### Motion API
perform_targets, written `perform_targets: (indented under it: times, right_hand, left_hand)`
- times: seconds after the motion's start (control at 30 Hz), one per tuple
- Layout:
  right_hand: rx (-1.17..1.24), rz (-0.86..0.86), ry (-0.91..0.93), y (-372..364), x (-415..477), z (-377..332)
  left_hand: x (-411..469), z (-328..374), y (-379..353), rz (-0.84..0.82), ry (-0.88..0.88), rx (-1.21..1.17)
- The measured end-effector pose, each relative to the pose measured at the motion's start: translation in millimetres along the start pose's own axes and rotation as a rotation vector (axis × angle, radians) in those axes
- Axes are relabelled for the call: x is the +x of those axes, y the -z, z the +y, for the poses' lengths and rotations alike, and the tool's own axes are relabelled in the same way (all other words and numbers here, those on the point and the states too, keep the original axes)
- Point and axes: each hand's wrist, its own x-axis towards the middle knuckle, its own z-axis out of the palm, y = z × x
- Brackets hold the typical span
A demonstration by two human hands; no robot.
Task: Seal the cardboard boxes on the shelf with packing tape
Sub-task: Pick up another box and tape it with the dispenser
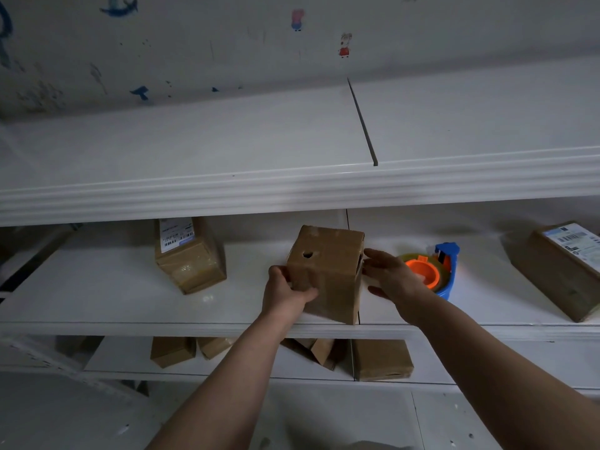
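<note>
White shelving stands against a wall [227, 43] bearing cartoon stickers and blue marks; lighting is dim. On the middle shelf [97, 297], the right hand [393, 277] partly hides the tape dispenser [449, 254]. The far-right box [565, 271] is cut off by the frame edge, and its label text is illegible. The lower-shelf boxes [383, 358] are half hidden behind the shelf lip. The centre cardboard box [328, 274], holed in front, stands near the front edge. The left hand [285, 290] grasps its left corner, fingers curled. The right hand's fingers are straight and released beside its right side; contact cannot be confirmed. A labelled box [191, 258] stands further left.
</note>
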Motion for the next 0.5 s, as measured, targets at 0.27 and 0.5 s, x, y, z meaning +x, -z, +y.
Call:
perform_targets:
  times: [0.27, 0.5]
  right_hand:
    - [-0.125, -0.041, 0.221, -2, -4, 4]
    - [-0.276, -0.03, 0.44, -17, -4, 9]
  left_hand:
    - [-6, 11, 7, -0.227, 0.117, -0.313]
    - [-13, 3, -7, -0.243, 0.268, -0.488]
